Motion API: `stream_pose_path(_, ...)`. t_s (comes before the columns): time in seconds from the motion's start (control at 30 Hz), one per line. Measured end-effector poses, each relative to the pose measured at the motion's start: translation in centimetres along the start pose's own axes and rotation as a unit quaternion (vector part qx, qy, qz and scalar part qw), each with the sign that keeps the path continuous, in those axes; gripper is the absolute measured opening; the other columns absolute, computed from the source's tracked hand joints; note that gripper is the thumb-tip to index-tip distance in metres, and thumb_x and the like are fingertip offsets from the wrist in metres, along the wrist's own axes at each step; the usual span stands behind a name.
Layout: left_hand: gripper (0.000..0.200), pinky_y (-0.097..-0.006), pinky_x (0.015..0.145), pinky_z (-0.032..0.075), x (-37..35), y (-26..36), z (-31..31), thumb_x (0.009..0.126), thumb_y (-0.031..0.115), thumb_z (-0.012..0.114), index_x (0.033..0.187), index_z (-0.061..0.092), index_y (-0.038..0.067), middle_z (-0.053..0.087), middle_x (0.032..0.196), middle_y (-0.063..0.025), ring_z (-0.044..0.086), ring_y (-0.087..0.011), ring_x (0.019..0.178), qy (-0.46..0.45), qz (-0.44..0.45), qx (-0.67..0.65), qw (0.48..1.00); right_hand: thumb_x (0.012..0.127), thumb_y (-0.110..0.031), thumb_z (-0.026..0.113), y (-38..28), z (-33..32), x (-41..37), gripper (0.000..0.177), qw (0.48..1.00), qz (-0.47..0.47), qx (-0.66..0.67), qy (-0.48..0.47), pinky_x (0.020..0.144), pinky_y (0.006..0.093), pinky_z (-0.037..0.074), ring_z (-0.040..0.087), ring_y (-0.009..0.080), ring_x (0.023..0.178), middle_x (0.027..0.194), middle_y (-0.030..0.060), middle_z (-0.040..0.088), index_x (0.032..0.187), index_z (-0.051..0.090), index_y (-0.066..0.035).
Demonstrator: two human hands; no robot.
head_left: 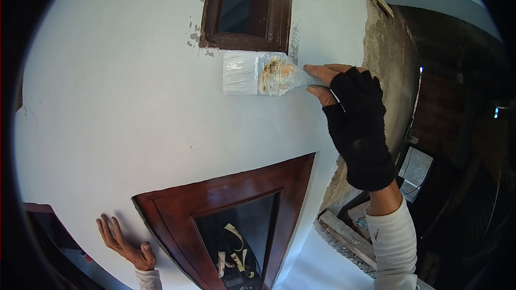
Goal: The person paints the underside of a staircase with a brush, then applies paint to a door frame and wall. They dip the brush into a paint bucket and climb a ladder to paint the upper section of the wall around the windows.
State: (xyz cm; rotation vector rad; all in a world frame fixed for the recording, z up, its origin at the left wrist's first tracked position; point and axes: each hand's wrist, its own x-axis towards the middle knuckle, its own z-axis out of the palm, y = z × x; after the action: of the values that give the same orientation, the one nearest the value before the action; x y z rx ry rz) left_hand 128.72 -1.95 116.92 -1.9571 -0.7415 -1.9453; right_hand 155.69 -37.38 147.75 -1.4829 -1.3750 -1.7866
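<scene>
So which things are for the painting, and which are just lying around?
In use: paintbrush, held by the right hand; white wall under its bristles; left hand, flat on the wall; upper window frame beside the brush.
Not in use: wooden planks on the floor; lower window frame.

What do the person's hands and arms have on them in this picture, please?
The right hand wears a black fingerless glove of fuzzy knit that runs past the wrist and leaves the fingertips bare. Below it comes a white long sleeve with a small dark mark near its end. The left hand is ungloved, with a white ribbed cuff at its wrist.
</scene>
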Motion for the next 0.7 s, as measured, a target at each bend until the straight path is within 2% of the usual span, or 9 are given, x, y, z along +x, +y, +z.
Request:
stream_pose_path(0.17, 0.086, -0.0655, 0.126, 0.025, 0.0, 0.1, 0.0, 0.107, 0.072, 0.033, 0.162, 0.043, 0.006, 0.037, 0.167, -0.0256, 0.029, -0.0478, 0.158, -0.004, 0.000, -0.006, 1.000, 0.097, -0.014, 0.073, 0.6, 0.0, -0.4, 0.025, 0.999, 0.030, -0.020, -0.036, 0.086, 0.0400, 0.044, 0.062, 0.0267, 0.095, 0.109, 0.0078, 0.072, 0.122, 0.075, -0.011)
stream_pose_path(0.47, 0.087, -0.0662, 0.126, 0.024, 0.0, 0.0, 0.0, 0.107, 0.071, 0.033, 0.162, 0.043, 0.005, 0.036, 0.167, -0.0261, 0.028, -0.0480, 0.158, -0.003, -0.002, -0.007, 1.000, 0.098, -0.015, 0.073, 2.3, -3.0, -3.6, 0.025, 0.992, 0.110, -0.056, -0.017, 0.091, 0.0411, 0.048, 0.064, 0.0289, 0.100, 0.109, 0.0106, 0.071, 0.123, 0.077, -0.010)
stream_pose_path(0.57, 0.088, -0.0662, 0.126, 0.024, 0.1, 0.2, 0.1, 0.107, 0.071, 0.034, 0.161, 0.043, 0.003, 0.036, 0.167, -0.0264, 0.028, -0.0476, 0.158, -0.001, -0.001, -0.016, 1.000, 0.097, -0.014, 0.074, 2.0, -3.2, -3.7, 0.027, 0.993, 0.106, -0.042, -0.012, 0.091, 0.0404, 0.048, 0.064, 0.0287, 0.101, 0.109, 0.0107, 0.072, 0.124, 0.076, -0.010)
stream_pose_path(0.63, 0.091, -0.0609, 0.128, 0.022, 0.2, 0.2, 0.1, 0.106, 0.074, 0.033, 0.163, 0.042, 0.004, 0.036, 0.169, -0.0225, 0.029, -0.0436, 0.159, 0.005, -0.006, -0.020, 1.000, 0.097, -0.013, 0.075, 1.6, -3.2, -3.1, 0.027, 0.995, 0.091, -0.048, -0.016, 0.091, 0.0403, 0.048, 0.063, 0.0284, 0.100, 0.109, 0.0105, 0.072, 0.123, 0.076, -0.010)
stream_pose_path(0.7, 0.089, -0.0635, 0.127, 0.023, 0.2, 0.2, 0.0, 0.106, 0.072, 0.033, 0.162, 0.042, 0.003, 0.036, 0.168, -0.0243, 0.029, -0.0458, 0.158, 0.002, -0.002, -0.018, 1.000, 0.096, -0.013, 0.075, 1.2, -2.6, -2.3, 0.027, 0.996, 0.075, -0.050, -0.019, 0.091, 0.0403, 0.048, 0.063, 0.0282, 0.100, 0.109, 0.0103, 0.072, 0.123, 0.076, -0.010)
